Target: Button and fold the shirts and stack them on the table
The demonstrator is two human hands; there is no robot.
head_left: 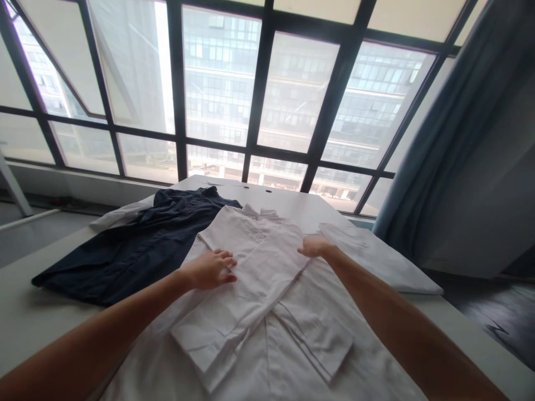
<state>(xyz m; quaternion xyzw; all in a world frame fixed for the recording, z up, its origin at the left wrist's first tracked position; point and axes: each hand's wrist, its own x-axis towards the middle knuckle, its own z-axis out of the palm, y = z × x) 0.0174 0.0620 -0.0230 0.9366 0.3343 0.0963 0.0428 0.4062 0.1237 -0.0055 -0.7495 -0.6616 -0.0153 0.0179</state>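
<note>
A white shirt (251,267) lies spread on the table with its collar toward the window. Both sleeves are folded inward over the body and cross at the middle, cuffs pointing toward me. My left hand (212,269) rests on the folded sleeve at the left, fingers spread and nothing gripped. At the shirt's right shoulder edge, my right hand (313,246) is closed, its fingers pinching the fabric; the fingertips are partly hidden. The lower part of the shirt runs out of view beneath my forearms.
On the left lies a dark navy garment (137,245), with a white garment (123,214) partly under it. A folded white garment (376,259) lies on the right of the white table (292,201). Beyond are large windows (221,78) and a blue-grey curtain (438,145).
</note>
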